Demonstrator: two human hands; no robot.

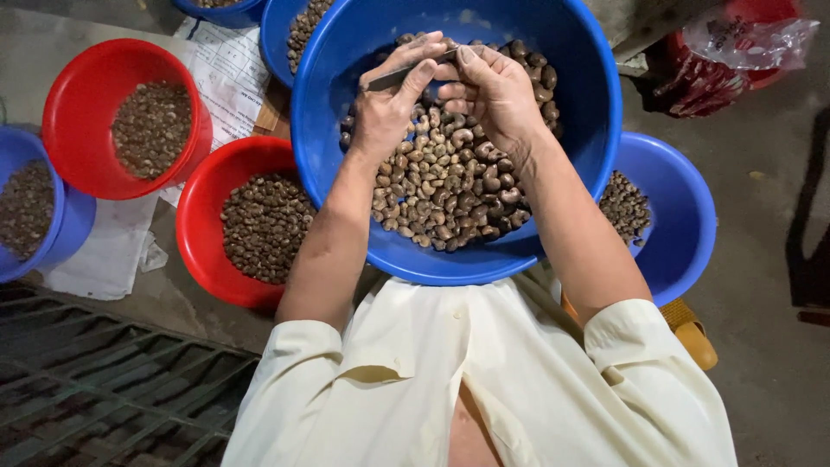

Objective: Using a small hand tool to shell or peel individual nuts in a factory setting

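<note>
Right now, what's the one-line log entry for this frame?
left hand: holds small blade | right hand: pinches a nut, hidden | below: large blue basin of brown nuts | beside: red bowls

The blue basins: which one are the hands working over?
The large blue basin in the middle, on the lap; both hands meet above its nuts. The other blue basins sit aside, untouched.

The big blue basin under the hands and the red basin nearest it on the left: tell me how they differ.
The big blue basin is larger and deeper than the red basin. The blue basin holds bigger, mixed brown nuts heaped to one side; the red basin holds smaller, darker nuts in an even layer. The left hand and right hand are over the blue basin only. Both are round plastic.
</note>
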